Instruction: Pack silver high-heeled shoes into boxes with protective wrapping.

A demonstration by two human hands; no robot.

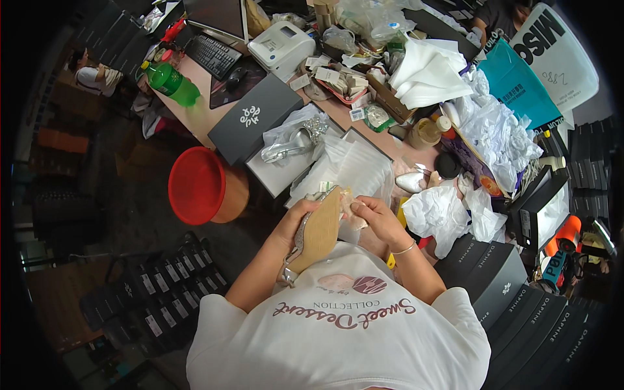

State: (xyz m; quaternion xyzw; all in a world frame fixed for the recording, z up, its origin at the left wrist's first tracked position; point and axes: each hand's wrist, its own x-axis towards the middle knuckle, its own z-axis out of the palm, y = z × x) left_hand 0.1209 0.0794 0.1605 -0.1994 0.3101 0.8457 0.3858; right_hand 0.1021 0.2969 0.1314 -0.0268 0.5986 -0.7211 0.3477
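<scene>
My left hand is wrapped round a shoe, its tan sole turned toward me and its glittery silver side facing left. Close by the toe, my right hand pinches a crumpled pale cloth or tissue; its exact kind is unclear. Whether the cloth touches the shoe cannot be made out. Just beyond my hands, a silver shoe with a sparkling ornament lies on clear plastic in an open shoebox. White foam wrapping spreads beside it, and a dark grey box lid leans behind.
A red bin stands left of the desk. Farther back are a green bottle, a keyboard and a white label printer. Crumpled white paper lies at right. Dark shoeboxes are stacked on my right.
</scene>
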